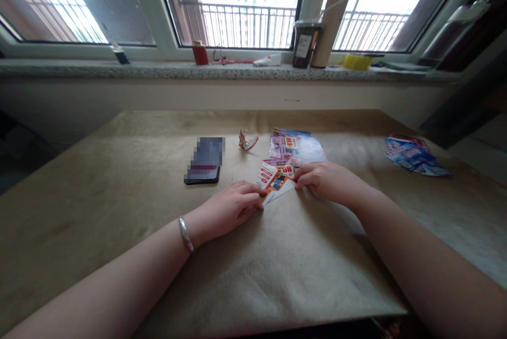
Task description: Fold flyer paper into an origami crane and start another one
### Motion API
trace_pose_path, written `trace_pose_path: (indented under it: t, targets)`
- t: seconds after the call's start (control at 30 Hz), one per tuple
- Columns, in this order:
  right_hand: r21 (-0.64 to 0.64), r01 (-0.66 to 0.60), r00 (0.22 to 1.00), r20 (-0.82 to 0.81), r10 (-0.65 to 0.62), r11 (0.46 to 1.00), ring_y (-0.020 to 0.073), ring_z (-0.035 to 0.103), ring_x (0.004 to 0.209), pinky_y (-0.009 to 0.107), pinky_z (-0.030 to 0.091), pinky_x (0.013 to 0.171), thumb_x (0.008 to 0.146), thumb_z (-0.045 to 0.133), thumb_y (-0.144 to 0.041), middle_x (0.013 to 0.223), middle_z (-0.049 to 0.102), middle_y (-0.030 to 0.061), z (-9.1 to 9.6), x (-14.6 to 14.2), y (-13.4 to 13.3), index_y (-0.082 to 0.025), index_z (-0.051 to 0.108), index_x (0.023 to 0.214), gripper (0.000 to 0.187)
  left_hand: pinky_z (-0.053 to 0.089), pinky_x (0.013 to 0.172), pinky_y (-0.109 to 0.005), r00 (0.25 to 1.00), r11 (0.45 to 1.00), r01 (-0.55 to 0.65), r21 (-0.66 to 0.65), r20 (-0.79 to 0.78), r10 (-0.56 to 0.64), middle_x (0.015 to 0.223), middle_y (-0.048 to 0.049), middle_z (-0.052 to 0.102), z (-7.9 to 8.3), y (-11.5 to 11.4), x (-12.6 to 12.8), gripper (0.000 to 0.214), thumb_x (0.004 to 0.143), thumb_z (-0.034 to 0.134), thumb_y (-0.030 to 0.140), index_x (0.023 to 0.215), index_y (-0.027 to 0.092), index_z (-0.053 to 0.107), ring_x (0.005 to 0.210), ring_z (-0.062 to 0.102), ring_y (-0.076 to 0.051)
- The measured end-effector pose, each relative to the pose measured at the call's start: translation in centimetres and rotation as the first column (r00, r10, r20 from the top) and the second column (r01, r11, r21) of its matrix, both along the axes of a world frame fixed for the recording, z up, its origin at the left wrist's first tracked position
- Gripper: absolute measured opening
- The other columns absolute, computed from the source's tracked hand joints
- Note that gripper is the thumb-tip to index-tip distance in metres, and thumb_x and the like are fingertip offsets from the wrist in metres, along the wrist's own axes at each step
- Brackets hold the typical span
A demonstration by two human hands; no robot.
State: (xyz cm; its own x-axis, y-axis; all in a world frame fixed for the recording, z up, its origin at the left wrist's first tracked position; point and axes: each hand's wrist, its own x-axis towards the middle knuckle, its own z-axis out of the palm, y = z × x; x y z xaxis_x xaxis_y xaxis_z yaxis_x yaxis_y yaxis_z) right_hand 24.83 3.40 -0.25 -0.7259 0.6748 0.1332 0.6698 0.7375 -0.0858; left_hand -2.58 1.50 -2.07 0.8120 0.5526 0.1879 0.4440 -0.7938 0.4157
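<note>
A printed sheet of paper (279, 185), red, orange and white with bold figures, lies slanted on the table between my two hands. My left hand (240, 201), with a silver bangle on its wrist, is closed on the sheet's lower left corner. At the right corner, the fingertips of my right hand (317, 179) pinch the paper's edge. The sheet has a white folded-looking strip along its near edge. Just beyond it lie several colourful printed leaflets (297, 146). A small folded paper piece (247, 141) stands behind, left of the leaflets.
A dark phone (204, 160) rests left of the paper. More blue and red leaflets (414, 155) are spread at the far right. The table (253, 270) has a brownish cover. Beyond it, the windowsill (158, 71) holds a cardboard tube (333, 19), a dark container (306, 43) and yellow tape (357, 61).
</note>
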Motion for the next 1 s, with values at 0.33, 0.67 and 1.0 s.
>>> trace_pose_path:
  t: [0.33,0.67,1.0]
  targets:
    - [0.004,0.06,0.997,0.041,-0.061,0.998,0.0141,0.067,0.086,0.023,0.049,0.074,0.074,0.047,-0.001,0.097,0.072,-0.0026,-0.3,0.6,0.2,-0.025,0.075,0.08,0.038,0.041,0.097,-0.036,1.0,0.999,0.004,-0.038,0.019,-0.003,0.119,-0.0043,0.058,-0.5,0.2,-0.2,0.019,0.088,0.046,0.011,0.092,0.02,0.061,0.112,0.051,-0.018]
    - [0.073,0.117,0.988,0.095,-0.124,0.99,0.0129,0.066,0.083,0.021,0.044,0.065,0.071,0.048,0.0,0.097,0.072,-0.0051,0.2,0.9,0.0,-0.026,0.074,0.075,0.037,0.041,0.098,-0.038,1.0,0.999,0.01,-0.038,0.025,-0.009,0.119,-0.0045,0.059,-0.3,0.2,-0.2,0.018,0.087,0.047,0.012,0.091,0.02,0.062,0.112,0.052,-0.019]
    - [0.093,0.306,0.952,-0.041,-0.304,0.947,0.019,0.062,0.089,0.028,0.047,0.071,0.087,0.047,-0.032,0.101,0.068,0.0046,-0.8,-1.3,-0.8,-0.025,0.069,0.1,0.027,0.041,0.094,-0.038,1.0,0.999,0.004,0.052,0.0,-0.004,0.11,-0.0042,0.061,0.4,-0.2,-0.2,0.017,0.089,0.046,0.019,0.093,0.022,0.062,0.103,0.054,-0.019]
